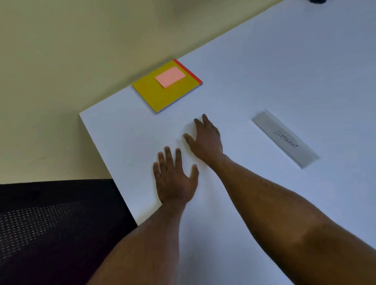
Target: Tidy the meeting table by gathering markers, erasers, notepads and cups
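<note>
A yellow notepad (164, 92) with a red binding strip lies at the white table's (264, 77) far left edge. A small pink pad of sticky notes (170, 77) sits on top of it. My left hand (174, 179) lies flat on the table near the front left edge, fingers straight and spread, holding nothing. My right hand (205, 138) is stretched out just beyond it, fingers straight and empty, a short way in front of the notepad without touching it.
A grey cable cover (284, 138) with handwritten lettering is set into the table to the right of my hands. A dark mesh chair (50, 229) stands against the table's left edge. A dark object (317, 1) shows at the top right.
</note>
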`<action>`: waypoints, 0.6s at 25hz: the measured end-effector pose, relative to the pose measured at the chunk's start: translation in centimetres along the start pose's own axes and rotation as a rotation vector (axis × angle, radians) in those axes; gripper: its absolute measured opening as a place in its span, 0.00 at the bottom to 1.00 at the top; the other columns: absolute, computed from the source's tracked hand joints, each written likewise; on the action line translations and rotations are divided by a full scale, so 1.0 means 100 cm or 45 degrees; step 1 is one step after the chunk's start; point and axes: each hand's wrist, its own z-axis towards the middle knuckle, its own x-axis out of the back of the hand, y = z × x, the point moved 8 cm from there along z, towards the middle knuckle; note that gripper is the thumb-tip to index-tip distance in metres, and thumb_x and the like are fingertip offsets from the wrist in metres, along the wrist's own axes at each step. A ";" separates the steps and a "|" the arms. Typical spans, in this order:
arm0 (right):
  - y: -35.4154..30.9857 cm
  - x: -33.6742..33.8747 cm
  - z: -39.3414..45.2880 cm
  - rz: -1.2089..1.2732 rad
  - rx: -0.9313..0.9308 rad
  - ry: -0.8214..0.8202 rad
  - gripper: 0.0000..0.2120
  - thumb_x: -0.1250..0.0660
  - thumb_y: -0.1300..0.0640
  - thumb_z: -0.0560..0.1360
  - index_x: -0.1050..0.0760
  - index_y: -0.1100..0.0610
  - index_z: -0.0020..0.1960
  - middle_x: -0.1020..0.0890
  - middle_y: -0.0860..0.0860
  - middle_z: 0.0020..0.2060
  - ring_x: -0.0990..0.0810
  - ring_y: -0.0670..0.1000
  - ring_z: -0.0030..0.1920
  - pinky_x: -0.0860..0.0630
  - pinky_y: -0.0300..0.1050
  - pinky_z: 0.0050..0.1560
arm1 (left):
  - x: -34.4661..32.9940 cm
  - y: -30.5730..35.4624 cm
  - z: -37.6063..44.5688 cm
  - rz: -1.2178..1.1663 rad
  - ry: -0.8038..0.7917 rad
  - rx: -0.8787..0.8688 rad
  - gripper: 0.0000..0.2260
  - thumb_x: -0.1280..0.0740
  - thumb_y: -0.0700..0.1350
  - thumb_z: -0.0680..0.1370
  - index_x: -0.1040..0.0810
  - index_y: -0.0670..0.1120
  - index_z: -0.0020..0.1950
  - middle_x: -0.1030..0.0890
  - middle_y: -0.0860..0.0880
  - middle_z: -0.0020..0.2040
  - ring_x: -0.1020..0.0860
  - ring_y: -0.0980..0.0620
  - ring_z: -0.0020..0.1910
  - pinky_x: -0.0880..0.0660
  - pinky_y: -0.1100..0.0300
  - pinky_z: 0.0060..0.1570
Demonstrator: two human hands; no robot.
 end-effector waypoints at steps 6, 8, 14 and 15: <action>0.080 0.050 -0.161 -0.043 -0.252 -0.006 0.33 0.44 0.39 0.79 0.46 0.55 0.77 0.47 0.54 0.78 0.48 0.54 0.77 0.51 0.50 0.76 | -0.006 0.006 -0.014 0.069 -0.275 0.073 0.33 0.54 0.63 0.81 0.51 0.46 0.81 0.54 0.42 0.81 0.51 0.44 0.79 0.51 0.40 0.75; 0.113 0.083 -0.213 -0.050 -0.377 0.072 0.33 0.45 0.39 0.79 0.45 0.55 0.77 0.45 0.54 0.78 0.47 0.54 0.77 0.50 0.49 0.76 | 0.000 0.025 -0.037 0.112 -0.349 -0.088 0.33 0.55 0.62 0.82 0.53 0.44 0.81 0.55 0.45 0.81 0.53 0.46 0.80 0.53 0.43 0.76; 0.186 0.174 -0.355 -0.076 -0.677 0.294 0.33 0.46 0.38 0.79 0.43 0.56 0.77 0.41 0.53 0.77 0.44 0.53 0.76 0.49 0.48 0.76 | 0.037 0.123 -0.115 0.115 -0.362 -0.610 0.30 0.57 0.60 0.82 0.46 0.46 0.80 0.46 0.49 0.81 0.49 0.50 0.79 0.59 0.47 0.77; 0.191 0.186 -0.374 -0.082 -0.704 0.325 0.33 0.46 0.37 0.79 0.43 0.56 0.77 0.40 0.53 0.77 0.44 0.52 0.76 0.49 0.48 0.75 | 0.046 0.144 -0.131 0.094 -0.351 -0.686 0.30 0.58 0.60 0.82 0.44 0.46 0.80 0.44 0.49 0.80 0.48 0.51 0.79 0.58 0.48 0.77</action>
